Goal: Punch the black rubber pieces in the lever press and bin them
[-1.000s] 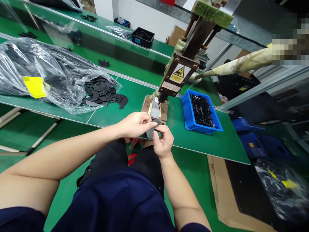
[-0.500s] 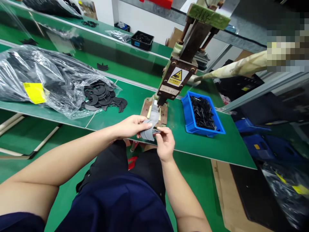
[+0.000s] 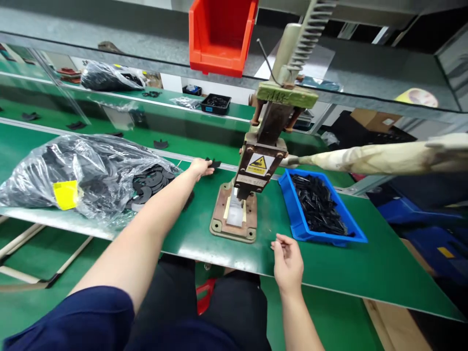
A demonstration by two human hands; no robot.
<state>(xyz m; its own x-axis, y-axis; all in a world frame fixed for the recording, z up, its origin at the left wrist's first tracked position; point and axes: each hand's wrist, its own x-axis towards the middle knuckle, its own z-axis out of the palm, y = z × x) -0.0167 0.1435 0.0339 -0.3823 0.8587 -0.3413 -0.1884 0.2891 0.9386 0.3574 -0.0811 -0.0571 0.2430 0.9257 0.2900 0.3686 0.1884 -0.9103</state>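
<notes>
My left hand (image 3: 200,168) reaches out to the metal rail behind the bench, its fingers closed on a dark curved piece (image 3: 215,164). Above the front of the green bench, my right hand (image 3: 288,263) hovers with curled fingers; whatever they may hold is hidden. Between my hands stands a press (image 3: 256,165) with a warning label, and nothing lies on its bright base plate (image 3: 235,213). Right of the press, a blue bin (image 3: 298,222) holds many slim black parts (image 3: 318,204). Flat crescent pieces (image 3: 151,183) spill from a clear plastic bag (image 3: 91,156) on the left.
A red bin (image 3: 223,44) sits on the grey shelf (image 3: 146,58) overhead. Beyond the rail, several dark pieces (image 3: 161,144) are spread along a green surface. A pale wrapped arm or hose (image 3: 365,157) extends right from the press. A black tray (image 3: 215,105) stands farther back.
My hands have parted from in front of the press. The left carried a curved piece away to the back rail; the right moved rightward, toward the blue bin. The view has tilted up.
</notes>
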